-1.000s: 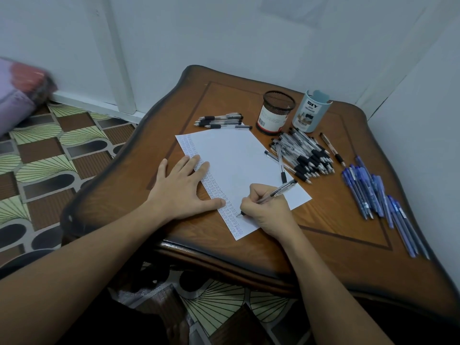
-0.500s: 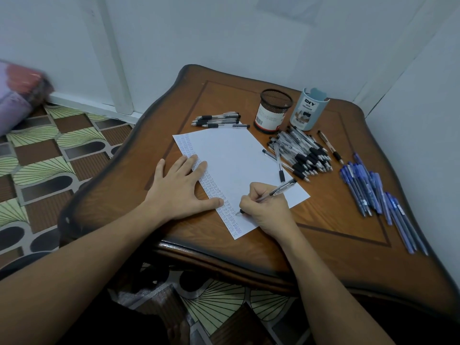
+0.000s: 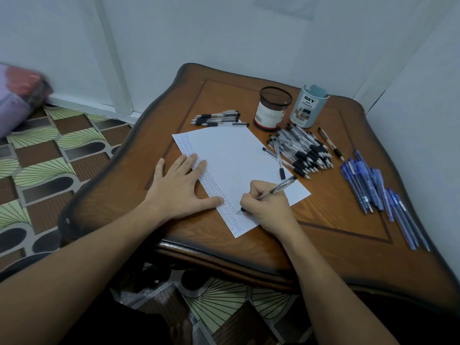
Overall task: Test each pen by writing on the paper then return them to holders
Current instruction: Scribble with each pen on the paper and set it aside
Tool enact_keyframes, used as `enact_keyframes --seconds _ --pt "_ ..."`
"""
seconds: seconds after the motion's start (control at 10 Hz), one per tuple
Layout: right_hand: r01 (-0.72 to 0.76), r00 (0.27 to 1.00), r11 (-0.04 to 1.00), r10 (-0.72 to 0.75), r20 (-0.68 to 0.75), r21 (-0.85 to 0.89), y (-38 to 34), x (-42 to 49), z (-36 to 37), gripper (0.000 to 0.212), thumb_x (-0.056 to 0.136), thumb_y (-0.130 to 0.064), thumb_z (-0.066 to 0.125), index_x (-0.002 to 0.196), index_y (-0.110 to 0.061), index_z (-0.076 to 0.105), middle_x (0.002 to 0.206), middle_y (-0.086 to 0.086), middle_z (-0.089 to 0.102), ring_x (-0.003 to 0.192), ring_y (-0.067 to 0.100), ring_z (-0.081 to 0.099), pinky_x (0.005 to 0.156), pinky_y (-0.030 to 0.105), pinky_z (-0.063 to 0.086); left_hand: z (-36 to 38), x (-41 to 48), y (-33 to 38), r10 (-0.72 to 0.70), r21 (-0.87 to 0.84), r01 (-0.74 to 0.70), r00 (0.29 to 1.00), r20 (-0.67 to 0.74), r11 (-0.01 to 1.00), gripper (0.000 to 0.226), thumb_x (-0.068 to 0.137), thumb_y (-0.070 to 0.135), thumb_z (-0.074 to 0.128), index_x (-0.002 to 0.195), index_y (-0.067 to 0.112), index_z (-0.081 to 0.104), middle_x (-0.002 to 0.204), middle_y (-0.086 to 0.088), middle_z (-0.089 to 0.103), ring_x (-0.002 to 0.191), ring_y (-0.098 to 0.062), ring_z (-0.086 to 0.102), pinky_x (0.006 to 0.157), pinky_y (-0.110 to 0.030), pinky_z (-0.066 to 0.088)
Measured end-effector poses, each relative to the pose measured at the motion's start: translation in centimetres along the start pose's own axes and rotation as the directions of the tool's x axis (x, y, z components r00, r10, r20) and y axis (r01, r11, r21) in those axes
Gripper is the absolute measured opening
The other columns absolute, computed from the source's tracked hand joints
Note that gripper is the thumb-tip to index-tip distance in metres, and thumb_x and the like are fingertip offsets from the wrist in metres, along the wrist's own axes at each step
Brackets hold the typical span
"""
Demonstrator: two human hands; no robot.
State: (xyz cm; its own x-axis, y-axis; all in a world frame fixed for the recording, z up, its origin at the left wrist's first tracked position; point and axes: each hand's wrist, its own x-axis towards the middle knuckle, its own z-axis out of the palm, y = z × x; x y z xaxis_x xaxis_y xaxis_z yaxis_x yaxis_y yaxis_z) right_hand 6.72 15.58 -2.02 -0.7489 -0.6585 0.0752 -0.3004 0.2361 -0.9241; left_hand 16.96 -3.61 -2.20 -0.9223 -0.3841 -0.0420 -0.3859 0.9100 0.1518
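1. While its tip touches the white paper sheet (image 3: 239,158) beside the written column, the clear black-grip pen (image 3: 276,189) sits pinched in the right hand (image 3: 267,207), fingers curled round it.
2. Left hand (image 3: 179,189) lies flat, fingers spread over the sheet's left edge, gripping nothing.
3. Black mesh cup (image 3: 272,108) and pale blue plastic holder (image 3: 308,107) stand behind on the brown wooden table (image 3: 323,220).

White paper (image 3: 236,155) edged with small dark marks is pressed under the left hand (image 3: 179,188). A clear, black-gripped pen (image 3: 278,188) is held in the right hand (image 3: 268,207). Right of it, blue pens (image 3: 368,185) are seen on the brown table (image 3: 336,232); beyond it, a black mesh holder (image 3: 275,98) and a pale blue holder (image 3: 308,108).
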Motion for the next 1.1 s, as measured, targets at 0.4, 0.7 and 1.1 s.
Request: enact_keyframes --seconds 0.4,0.7,1.1 --pt "0.009 0.999 1.000 -0.009 -0.031 0.018 0.1 0.0 -0.1 0.035 0.071 -0.016 0.061 0.055 -0.006 0.031 0.055 0.008 0.031 0.055 0.015 0.032 0.053 0.029 0.025 0.0 0.2 0.0 0.005 0.007 -0.005 1.000 0.008 1.000 0.117 0.056 0.098 0.005 0.154 0.036 0.009 0.164 0.007 0.000 0.150 -0.014 -0.003 0.117 -0.056 -0.006" --pt "-0.019 1.000 1.000 0.019 -0.006 0.024 -0.3 -0.1 -0.3 0.037 0.076 -0.010 0.063 0.053 -0.011 0.034 0.054 0.004 0.032 0.052 0.011 0.034 0.053 0.028 0.028 0.1 0.1 -0.1 0.001 0.003 -0.001 1.000 -0.002 1.000 0.116 0.057 0.098 0.006 0.155 0.035 0.010 0.164 0.007 0.002 0.150 -0.014 -0.002 0.117 -0.056 -0.006" --pt "-0.256 0.963 0.896 0.269 0.015 0.364 -1.4 1.1 -1.9 0.047 0.106 -0.036 0.041 0.069 -0.013 0.055 0.049 0.003 0.049 0.050 0.016 0.042 0.054 0.030 0.035 0.0 0.0 0.0 0.002 0.004 -0.002 1.000 0.015 1.000 0.118 0.056 0.098 0.005 0.155 0.034 0.008 0.164 0.006 0.000 0.150 -0.014 -0.004 0.117 -0.056 -0.007"
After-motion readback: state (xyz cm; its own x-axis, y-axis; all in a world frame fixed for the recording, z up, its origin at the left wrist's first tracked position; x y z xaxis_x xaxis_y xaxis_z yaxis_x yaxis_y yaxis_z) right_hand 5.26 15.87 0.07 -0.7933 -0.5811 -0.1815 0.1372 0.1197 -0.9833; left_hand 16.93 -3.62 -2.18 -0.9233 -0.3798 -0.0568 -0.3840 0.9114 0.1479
